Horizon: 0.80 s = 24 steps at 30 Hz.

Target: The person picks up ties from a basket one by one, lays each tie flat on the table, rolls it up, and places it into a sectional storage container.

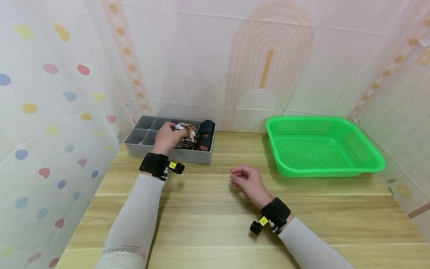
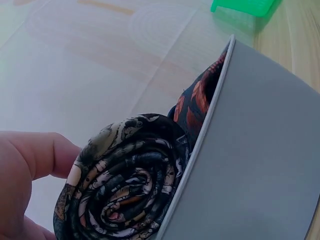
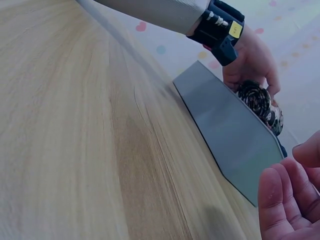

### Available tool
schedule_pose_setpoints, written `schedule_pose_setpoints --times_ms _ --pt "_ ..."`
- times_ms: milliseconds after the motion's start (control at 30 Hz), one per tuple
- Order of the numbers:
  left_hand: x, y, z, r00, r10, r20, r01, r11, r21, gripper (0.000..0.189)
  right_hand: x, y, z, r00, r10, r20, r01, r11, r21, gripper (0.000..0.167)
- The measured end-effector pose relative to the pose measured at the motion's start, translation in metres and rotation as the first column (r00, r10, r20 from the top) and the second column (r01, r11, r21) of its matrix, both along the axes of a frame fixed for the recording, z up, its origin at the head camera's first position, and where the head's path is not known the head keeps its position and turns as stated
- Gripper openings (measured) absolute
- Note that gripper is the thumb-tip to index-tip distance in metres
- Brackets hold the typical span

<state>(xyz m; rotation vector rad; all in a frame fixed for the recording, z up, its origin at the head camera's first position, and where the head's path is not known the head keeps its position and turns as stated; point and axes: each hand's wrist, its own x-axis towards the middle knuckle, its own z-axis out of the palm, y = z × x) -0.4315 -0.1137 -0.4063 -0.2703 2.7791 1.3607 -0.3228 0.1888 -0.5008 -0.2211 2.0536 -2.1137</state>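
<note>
In the head view my left hand grips a rolled necktie with a busy black, white and tan print, at the grey divided box. The left wrist view shows the spiral end of this necktie standing up past the box rim, with my fingers at its left side. To its right in the box sits a navy roll with orange flowers. My right hand hovers over the table with loosely bent fingers and holds nothing. Part of the printed roll is hidden by the left hand.
A green plastic basket with perforated sides stands at the back right of the wooden table. Several compartments of the grey box show bare floors at its left. Patterned curtains hang behind and at both sides.
</note>
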Motion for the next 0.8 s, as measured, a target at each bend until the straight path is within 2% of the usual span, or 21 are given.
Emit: schedule_pose_setpoints --times_ms 300,467,600,800 --pt "0.0 0.001 -0.003 0.996 0.021 -0.085 -0.03 0.994 -0.104 0.069 0.002 -0.001 0.002 1.0 0.013 -0.013 -0.013 1.0 0.014 0.031" --pt "0.002 0.005 -0.003 0.994 0.014 -0.113 -0.033 0.985 -0.167 0.062 0.002 -0.001 0.001 1.0 0.02 -0.014 -0.02 1.0 0.022 0.029" --pt "0.003 0.008 -0.003 0.992 -0.014 -0.129 -0.018 0.97 -0.241 0.056 0.003 -0.002 0.002 1.0 0.024 -0.011 -0.023 1.0 0.02 0.029" --pt "0.004 0.015 -0.005 0.988 -0.061 -0.141 0.007 0.936 -0.352 0.054 0.003 -0.002 -0.001 0.999 0.029 -0.023 -0.029 0.999 0.031 0.028"
